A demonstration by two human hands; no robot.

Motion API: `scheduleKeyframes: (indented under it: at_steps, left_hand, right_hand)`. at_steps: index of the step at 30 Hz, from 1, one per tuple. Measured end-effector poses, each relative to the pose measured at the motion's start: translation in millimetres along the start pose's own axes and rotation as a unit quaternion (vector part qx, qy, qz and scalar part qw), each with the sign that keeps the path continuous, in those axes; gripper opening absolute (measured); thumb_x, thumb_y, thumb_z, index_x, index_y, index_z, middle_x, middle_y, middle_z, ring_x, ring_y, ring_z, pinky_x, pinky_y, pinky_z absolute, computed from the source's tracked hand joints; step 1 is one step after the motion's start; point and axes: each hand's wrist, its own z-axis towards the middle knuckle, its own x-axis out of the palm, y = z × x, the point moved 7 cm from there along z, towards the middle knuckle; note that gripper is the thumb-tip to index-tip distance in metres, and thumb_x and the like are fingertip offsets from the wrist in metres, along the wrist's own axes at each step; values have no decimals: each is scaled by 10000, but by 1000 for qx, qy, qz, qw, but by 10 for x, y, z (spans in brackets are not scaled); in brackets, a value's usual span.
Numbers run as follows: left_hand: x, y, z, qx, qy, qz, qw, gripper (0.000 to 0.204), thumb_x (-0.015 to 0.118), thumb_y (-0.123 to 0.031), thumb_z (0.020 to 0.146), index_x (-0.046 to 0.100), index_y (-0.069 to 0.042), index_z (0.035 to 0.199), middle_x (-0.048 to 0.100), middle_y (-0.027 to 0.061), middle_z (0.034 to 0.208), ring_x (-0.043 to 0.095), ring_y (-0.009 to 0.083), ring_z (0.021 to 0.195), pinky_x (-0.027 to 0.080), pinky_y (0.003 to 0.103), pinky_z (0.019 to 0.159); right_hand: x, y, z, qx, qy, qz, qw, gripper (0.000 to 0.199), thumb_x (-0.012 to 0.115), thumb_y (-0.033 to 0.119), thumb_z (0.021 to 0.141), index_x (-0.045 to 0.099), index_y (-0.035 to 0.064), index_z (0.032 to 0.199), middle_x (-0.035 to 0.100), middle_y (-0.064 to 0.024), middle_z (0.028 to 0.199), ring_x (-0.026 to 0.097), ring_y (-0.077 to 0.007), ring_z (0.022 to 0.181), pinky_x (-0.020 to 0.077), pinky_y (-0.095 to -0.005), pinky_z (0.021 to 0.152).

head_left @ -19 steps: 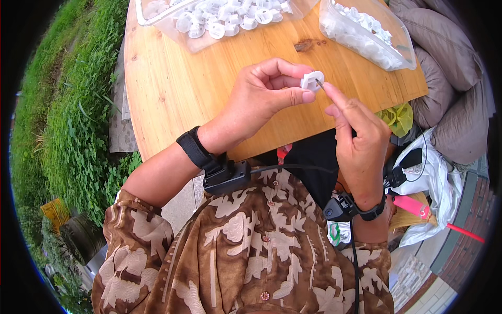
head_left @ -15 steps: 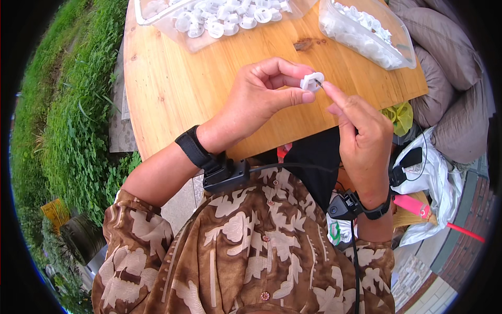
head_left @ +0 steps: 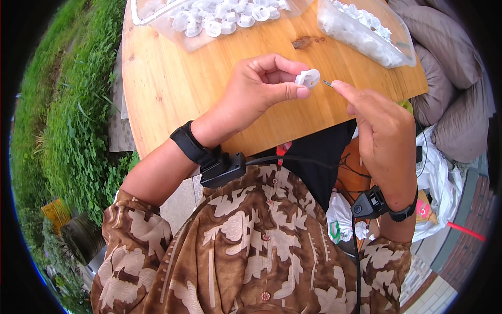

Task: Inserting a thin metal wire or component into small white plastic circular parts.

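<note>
Over the wooden table, my left hand (head_left: 266,81) pinches a small round white plastic part (head_left: 308,78) between thumb and fingers. The part has an opening in its face, which is turned to the right. To the right of it, my right hand (head_left: 379,112) is closed round a thin dark metal tool (head_left: 328,83), its tip pointing left at the part with a small gap between. Most of this tool is hidden in the fingers, so its exact kind does not show.
A clear plastic bin (head_left: 193,39) of similar white parts stands at the table's far left. Another clear bin (head_left: 366,39) with smaller white pieces stands at the far right. The wooden table (head_left: 178,89) ends near my body. A grey-brown padded cloth (head_left: 444,68) and white bags (head_left: 444,183) lie to the right.
My right hand has drawn back to the right, taking the tool's tip out of the white part. My left hand has shifted slightly left and up, still holding the part.
</note>
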Motion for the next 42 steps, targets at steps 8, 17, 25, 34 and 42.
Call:
scheduleKeyframes:
  at_steps: [8, 17, 25, 34, 42]
  left_hand:
    - [31, -39, 5, 17, -7, -17, 1000, 236, 722, -30, 807, 630, 10, 1020, 684, 68, 996, 647, 94, 907, 527, 237, 823]
    - [36, -46, -15, 29, -4, 0, 1000, 243, 728, -25, 799, 629, 13, 1018, 680, 67, 992, 645, 99, 920, 530, 241, 823]
    - [36, -79, -18, 112, -11, 83, 990, 204, 731, -2, 781, 640, 29, 961, 667, 56, 940, 639, 102, 877, 536, 244, 803]
    - [4, 93, 11, -11, -10, -32, 999, 230, 730, -48, 803, 634, -1, 1007, 667, 46, 956, 635, 110, 903, 526, 249, 816]
    - [31, 121, 0, -61, 21, -165, 984, 296, 684, -75, 849, 574, -47, 1122, 640, 67, 1069, 620, 154, 1017, 503, 299, 929]
  right_hand:
    - [75, -22, -7, 23, -18, 22, 999, 460, 507, -133, 738, 638, 56, 1136, 609, -159, 780, 634, -273, 711, 482, -359, 637]
    - [123, 22, 43, -8, -14, 29, 999, 397, 507, -58, 742, 629, 45, 1105, 619, -151, 827, 609, -342, 741, 479, -430, 634]
    - [176, 43, 79, -24, 45, -28, 998, 402, 498, -72, 744, 629, 32, 1110, 587, -169, 764, 589, -344, 686, 462, -414, 611]
    - [100, -98, 86, -51, -1, 17, 999, 333, 515, -33, 776, 648, 38, 1074, 636, -155, 810, 631, -318, 728, 499, -392, 638]
    - [195, -142, -106, 56, -91, 126, 986, 377, 550, -84, 782, 661, 72, 1107, 628, -135, 773, 641, -249, 688, 495, -335, 601]
